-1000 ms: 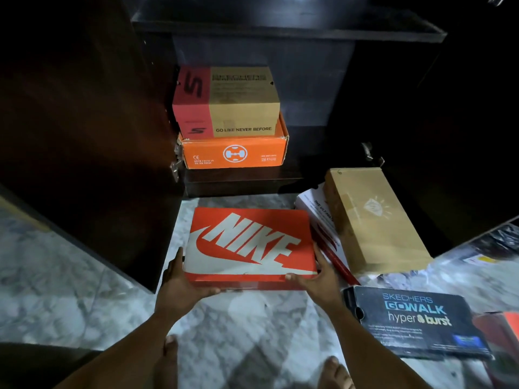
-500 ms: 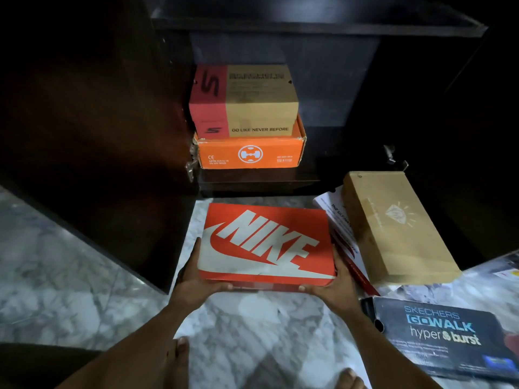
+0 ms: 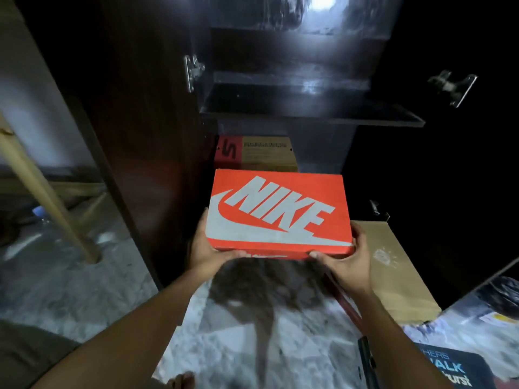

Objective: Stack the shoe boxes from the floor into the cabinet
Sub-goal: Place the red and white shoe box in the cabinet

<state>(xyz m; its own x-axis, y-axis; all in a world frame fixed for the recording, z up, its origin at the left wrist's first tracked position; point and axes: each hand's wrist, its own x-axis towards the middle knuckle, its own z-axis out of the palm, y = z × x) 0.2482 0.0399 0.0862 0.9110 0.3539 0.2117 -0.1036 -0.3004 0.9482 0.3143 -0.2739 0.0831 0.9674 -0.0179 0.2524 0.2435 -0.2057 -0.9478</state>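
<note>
An orange Nike box (image 3: 278,214) is held in the air by both hands, lid up and roughly level, in front of an open dark cabinet (image 3: 157,136). Its near left corner is gripped by the left hand (image 3: 205,248), with the thumb laid along the front edge and the fingers (image 3: 200,224) curled up the side. Its near right corner is gripped the same way by the right hand (image 3: 348,262). A marble floor (image 3: 84,290) is seen below the box, darkened by a shadow. Behind the box, inside the cabinet and under a shelf (image 3: 309,113), a red box (image 3: 255,153) is partly seen; its base is hidden. A tan box (image 3: 393,276) lies on the floor just right of the right hand. A blue box (image 3: 449,369) lies nearer, at the lower right. A slanted wooden leg (image 3: 42,192) is seen at the far left.
</note>
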